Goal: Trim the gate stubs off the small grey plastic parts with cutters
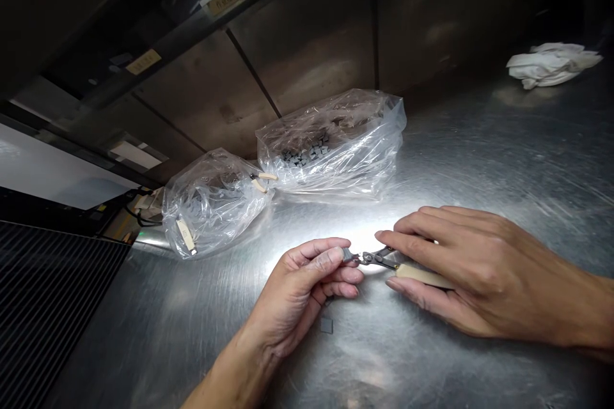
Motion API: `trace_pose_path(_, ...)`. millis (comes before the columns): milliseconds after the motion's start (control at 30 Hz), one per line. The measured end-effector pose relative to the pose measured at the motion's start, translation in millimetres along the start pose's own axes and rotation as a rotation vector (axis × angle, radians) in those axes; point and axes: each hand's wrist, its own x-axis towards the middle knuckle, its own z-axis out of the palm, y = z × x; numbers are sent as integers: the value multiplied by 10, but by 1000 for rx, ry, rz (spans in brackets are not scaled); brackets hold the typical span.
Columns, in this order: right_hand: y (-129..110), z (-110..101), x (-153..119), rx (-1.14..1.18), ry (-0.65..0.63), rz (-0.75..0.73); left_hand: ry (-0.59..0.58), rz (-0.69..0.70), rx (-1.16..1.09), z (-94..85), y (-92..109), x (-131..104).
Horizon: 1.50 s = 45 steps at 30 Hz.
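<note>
Between the thumb and fingers of my left hand [307,281] is a small grey piece [348,255], pinched near the middle of the view. My right hand [474,268] is wrapped round a pair of nippers [422,276] with cream handles and dark metal jaws. The jaws point left and meet the edge of the grey piece; whether they are closed on it I cannot tell. Just below my left hand, a flat grey square piece [327,325] lies on the metal table [407,364].
Two clear plastic bags stand behind my hands; the larger bag [345,147] holds several small grey pieces. Another cream-handled tool [263,180] rests between it and the smaller bag [215,204]. A crumpled white cloth [551,65] lies at the far right. Metal panels [307,45] rise behind.
</note>
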Motion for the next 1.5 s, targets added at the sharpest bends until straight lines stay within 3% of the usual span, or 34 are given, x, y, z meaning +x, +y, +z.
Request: trace_pose_path(1500,-25,-15,7,14,-75,-18,-6,17,30,-1,-40,20)
